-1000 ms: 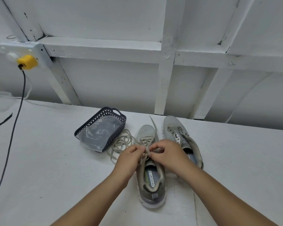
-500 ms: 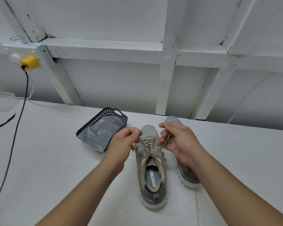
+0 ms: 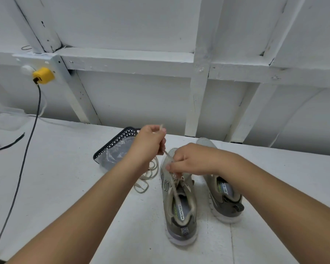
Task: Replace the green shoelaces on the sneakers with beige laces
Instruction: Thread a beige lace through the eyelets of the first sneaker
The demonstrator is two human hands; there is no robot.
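Table [image 3: 65, 187] first, since it's the biggest thing here: white top, running back to a white framed wall, and we've got both sneakers parked on it side by side, heels toward us. Near sneaker [image 3: 179, 212] sits to the left of the other sneaker [image 3: 225, 202], close but not touching as far as we can tell. Behind our left arm there's a dark mesh basket [image 3: 120, 139] with a clear plastic bag [image 3: 112, 157] in it, and a loose pile of lace [image 3: 149, 176] lies on the table just beside the near sneaker; colour reads pale, so we can't swear which lace it is. Our left hand [image 3: 151, 141] is raised, fingers curled around the lace end [image 3: 165, 149], drawing it up and away from the shoe. Our right hand [image 3: 191, 161] is down at the eyelets, fingertips pinching the lace right at the tongue. Looks like we're mid-threading on the near sneaker, upper eyelets. Next move probably needs slack taken out evenly, then feeding the tip through the next hole.
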